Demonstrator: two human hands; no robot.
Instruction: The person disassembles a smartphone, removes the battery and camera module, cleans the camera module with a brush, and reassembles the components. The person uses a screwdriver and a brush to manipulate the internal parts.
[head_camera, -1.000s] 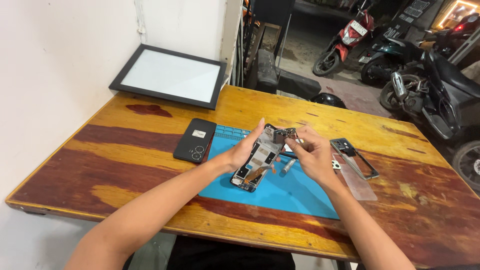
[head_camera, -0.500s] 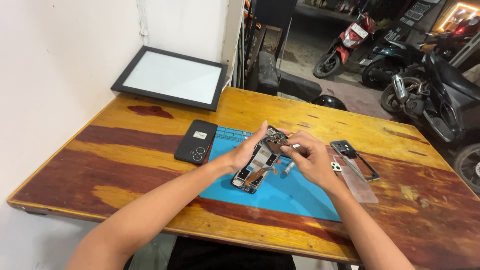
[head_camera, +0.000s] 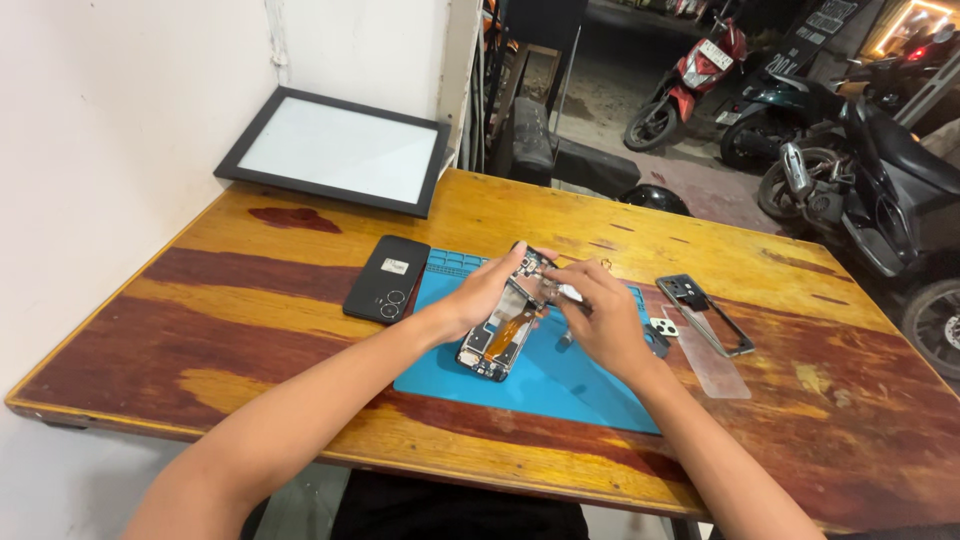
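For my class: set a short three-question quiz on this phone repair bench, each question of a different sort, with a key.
1. True or false: the opened phone lies over the blue mat.
2. Which hand steadies the opened phone's side? A left hand B right hand
3. What leans on the wall at the table's far left corner?

Key: 1 true; 2 A; 3 a black-framed white panel.

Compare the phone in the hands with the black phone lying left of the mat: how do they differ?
The opened phone shows its insides, an orange strip among them; the black phone is closed, its back cover on. The opened phone is held by the left hand and right hand over the blue mat; the black phone lies untouched on the wooden table. Both look similar in size.
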